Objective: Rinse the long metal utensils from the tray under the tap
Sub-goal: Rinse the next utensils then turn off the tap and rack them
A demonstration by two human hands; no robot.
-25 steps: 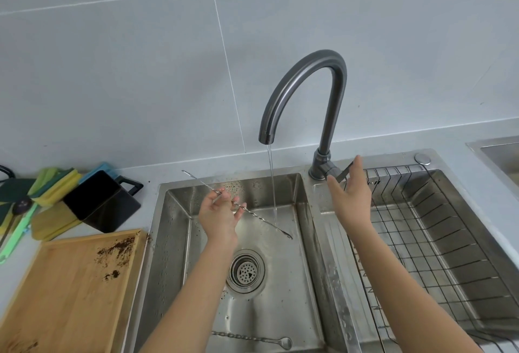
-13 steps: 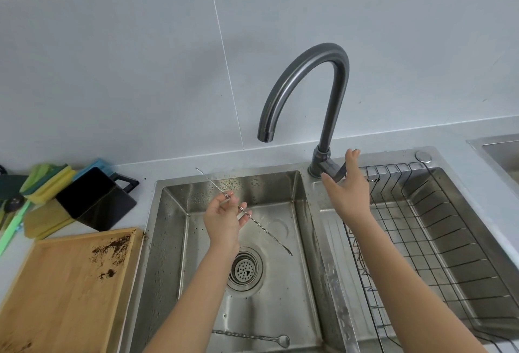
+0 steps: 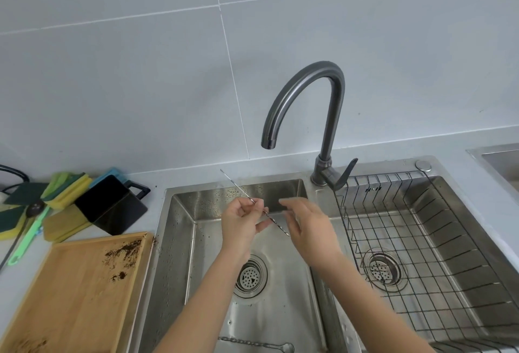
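At centre frame we pinch a thin twisted metal stirring rod [image 3: 254, 205] in our left hand [image 3: 242, 226], slanted over the steel sink basin [image 3: 179, 243]. Our right hand [image 3: 307, 229] hovers loosely spread beside its lower end. Above stands the dark curved tap [image 3: 303, 100]; lower left, the wooden tray [image 3: 70, 296].

We saw that the stream running from the tap [image 3: 304, 105] a second ago had stopped; no water fell from the spout. Our right hand [image 3: 309, 226] had left the tap lever [image 3: 344, 174] and come across over the left basin, close beside the twisted metal stirrer [image 3: 252, 202]. Our left hand [image 3: 243, 225] had raised the stirrer slightly, its far tip now above the sink's back rim [image 3: 196, 184].
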